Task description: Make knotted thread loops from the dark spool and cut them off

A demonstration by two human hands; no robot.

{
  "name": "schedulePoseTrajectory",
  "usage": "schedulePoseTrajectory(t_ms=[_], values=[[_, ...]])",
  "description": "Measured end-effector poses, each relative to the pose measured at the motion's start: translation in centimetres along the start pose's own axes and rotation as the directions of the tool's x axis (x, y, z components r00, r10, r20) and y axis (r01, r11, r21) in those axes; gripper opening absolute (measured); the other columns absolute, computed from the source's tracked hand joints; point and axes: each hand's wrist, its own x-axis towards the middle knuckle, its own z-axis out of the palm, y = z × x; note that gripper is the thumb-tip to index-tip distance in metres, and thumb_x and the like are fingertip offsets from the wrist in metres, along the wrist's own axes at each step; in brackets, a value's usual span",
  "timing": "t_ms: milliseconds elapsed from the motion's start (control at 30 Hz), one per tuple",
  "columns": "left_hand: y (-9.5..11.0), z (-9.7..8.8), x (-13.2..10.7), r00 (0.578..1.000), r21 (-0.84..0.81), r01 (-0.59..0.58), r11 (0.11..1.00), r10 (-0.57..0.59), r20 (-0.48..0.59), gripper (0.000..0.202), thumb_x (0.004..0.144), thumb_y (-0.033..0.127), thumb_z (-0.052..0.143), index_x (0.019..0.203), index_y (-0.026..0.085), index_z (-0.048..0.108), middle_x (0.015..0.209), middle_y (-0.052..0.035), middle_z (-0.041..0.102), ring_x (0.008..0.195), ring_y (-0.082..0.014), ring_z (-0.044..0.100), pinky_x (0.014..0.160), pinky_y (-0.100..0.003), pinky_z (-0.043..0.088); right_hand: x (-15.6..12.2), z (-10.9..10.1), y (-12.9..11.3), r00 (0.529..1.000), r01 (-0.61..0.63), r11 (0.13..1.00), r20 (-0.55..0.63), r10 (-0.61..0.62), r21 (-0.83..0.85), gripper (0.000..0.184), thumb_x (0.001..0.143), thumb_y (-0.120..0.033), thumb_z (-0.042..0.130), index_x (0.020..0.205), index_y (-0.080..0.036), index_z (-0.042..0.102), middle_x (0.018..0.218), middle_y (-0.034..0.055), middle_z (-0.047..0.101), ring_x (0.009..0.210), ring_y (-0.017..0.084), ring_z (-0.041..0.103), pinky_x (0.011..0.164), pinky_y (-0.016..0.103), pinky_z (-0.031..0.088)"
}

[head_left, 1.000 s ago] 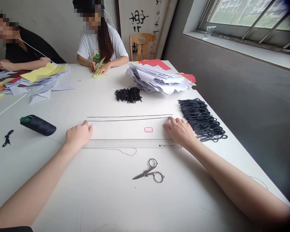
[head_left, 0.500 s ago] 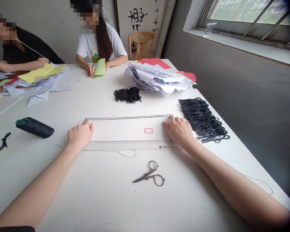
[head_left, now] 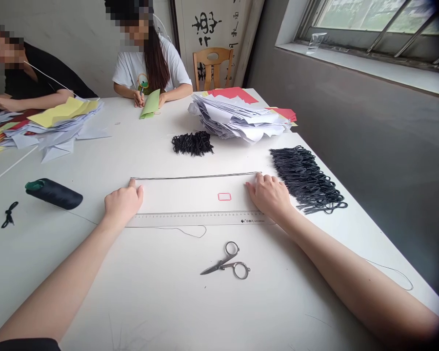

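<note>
Black thread (head_left: 195, 176), laid in a few close parallel strands, is stretched straight across the white table. Its left end is held at the index fingertip of my left hand (head_left: 122, 202), thumb apart and other fingers curled. My right hand (head_left: 272, 196) holds the other end under its index finger, with the thumb out to the side. A clear ruler (head_left: 197, 219) lies nearer to me, its ends partly behind my hands. Metal scissors (head_left: 225, 263) rest with handles spread, in front of the ruler. A spool of dark thread (head_left: 54, 193) lies left of my left hand.
Looped black cords lie in a large bundle (head_left: 307, 180) beside my right hand and a smaller bundle (head_left: 192, 144) further back. A small knotted cord (head_left: 9, 214) is at far left. Paper stacks (head_left: 237, 117) stand behind. Two people sit across the table; one person (head_left: 149, 73) writes.
The thread strands now lie closer together. My left hand has shifted very slightly to the right and up; my right hand stays almost in place.
</note>
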Motion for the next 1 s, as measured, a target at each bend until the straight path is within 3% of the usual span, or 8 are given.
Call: schedulePoseTrajectory(t_ms=[267, 367, 433, 533, 633, 767, 867, 1000], values=[[-0.2, -0.1, -0.2, 0.999, -0.031, 0.007, 1.0, -0.009, -0.045, 0.062, 0.092, 0.042, 0.022, 0.144, 0.008, 0.031, 0.081, -0.0196, 0.069, 0.08, -0.036, 0.066, 0.065, -0.039, 0.043, -0.1, -0.8, 0.2, 0.995, 0.014, 1.0, -0.1, -0.014, 0.003, 0.046, 0.099, -0.04, 0.03, 0.122, -0.004, 0.047, 0.105, 0.0189, 0.059, 0.093, 0.029, 0.055, 0.074, 0.036, 0.036], [-0.9, -0.7, -0.2, 0.99, -0.07, 0.03, 0.997, -0.04, -0.136, 0.056, 0.092, 0.037, 0.023, 0.138, 0.008, 0.034, 0.079, -0.0184, 0.068, 0.077, -0.0355, 0.066, 0.065, -0.038, 0.042, 0.4, -2.1, -1.0, 0.964, 0.201, 0.979, -0.184, -0.192, 0.027, 0.036, 0.099, -0.031, 0.032, 0.118, -0.007, 0.052, 0.107, 0.0192, 0.057, 0.095, 0.029, 0.051, 0.074, 0.036, 0.035], [-1.5, -1.3, -0.3, 0.972, -0.111, 0.039, 0.993, -0.064, -0.226, 0.048, 0.092, 0.034, 0.027, 0.133, 0.012, 0.038, 0.084, -0.0169, 0.069, 0.076, -0.0341, 0.066, 0.065, -0.038, 0.041, 1.2, -2.8, -2.9, 0.916, 0.374, 0.926, -0.178, -0.36, 0.052, 0.03, 0.098, -0.027, 0.036, 0.11, -0.01, 0.057, 0.109, 0.0179, 0.055, 0.097, 0.027, 0.049, 0.075, 0.035, 0.035], [-2.3, -2.1, -0.6, 0.924, -0.177, 0.017, 0.984, -0.083, -0.373, 0.04, 0.09, 0.031, 0.035, 0.127, 0.018, 0.044, 0.094, -0.0137, 0.068, 0.074, -0.0311, 0.065, 0.063, -0.037, 0.04, 2.6, -3.1, -6.5, 0.855, 0.512, 0.856, -0.15, -0.497, 0.078, 0.024, 0.097, -0.026, 0.041, 0.108, -0.014, 0.059, 0.112, 0.0137, 0.055, 0.098, 0.024, 0.048, 0.075, 0.032, 0.035], [-2.5, -2.3, -1.3, 0.879, -0.219, -0.112, 0.969, -0.006, -0.477, 0.032, 0.088, 0.027, 0.04, 0.118, 0.02, 0.05, 0.097, -0.0097, 0.066, 0.082, -0.0287, 0.064, 0.062, -0.035, 0.04, 4.0, -2.5, -9.6, 0.834, 0.548, 0.831, -0.143, -0.533, 0.099, 0.026, 0.096, -0.023, 0.04, 0.111, -0.012, 0.057, 0.113, 0.0151, 0.053, 0.097, 0.024, 0.046, 0.073, 0.032, 0.035], [-1.0, -1.9, -2.0, 0.806, -0.214, -0.406, 0.889, 0.238, -0.543, 0.024, 0.088, 0.023, 0.043, 0.108, 0.019, 0.056, 0.102, -0.0094, 0.062, 0.1, -0.027, 0.059, 0.071, -0.034, 0.046, 5.4, -1.3, -11.1, 0.848, 0.528, 0.842, -0.12, -0.516, 0.111, 0.025, 0.091, -0.014, 0.039, 0.108, -0.007, 0.056, 0.108, 0.0188, 0.053, 0.094, 0.027, 0.045, 0.068, 0.033, 0.033], [1.3, -1.8, -1.8, 0.726, -0.239, -0.601, 0.763, 0.395, -0.564, 0.025, 0.088, 0.02, 0.043, 0.109, 0.017, 0.056, 0.109, -0.0105, 0.06, 0.105, -0.0261, 0.056, 0.088, -0.037, 0.046, 5.8, -0.7, -10.9, 0.852, 0.522, 0.844, -0.098, -0.514, 0.12, 0.025, 0.082, -0.003, 0.043, 0.103, -0.007, 0.057, 0.104, 0.0193, 0.054, 0.092, 0.027, 0.045, 0.066, 0.032, 0.032], [5.7, -1.7, -0.3, 0.634, -0.365, -0.769, 0.525, 0.55, -0.544, 0.033, 0.089, 0.015, 0.041, 0.12, 0.016, 0.052, 0.123, -0.0111, 0.056, 0.117, -0.0225, 0.052, 0.102, -0.038, 0.04, 5.5, -0.6, -10.6, 0.853, 0.522, 0.839, -0.102, -0.512, 0.151, 0.028, 0.077, 0.0, 0.046, 0.102, -0.006, 0.056, 0.103, 0.0199, 0.054, 0.093, 0.028, 0.046, 0.068, 0.033, 0.033]])
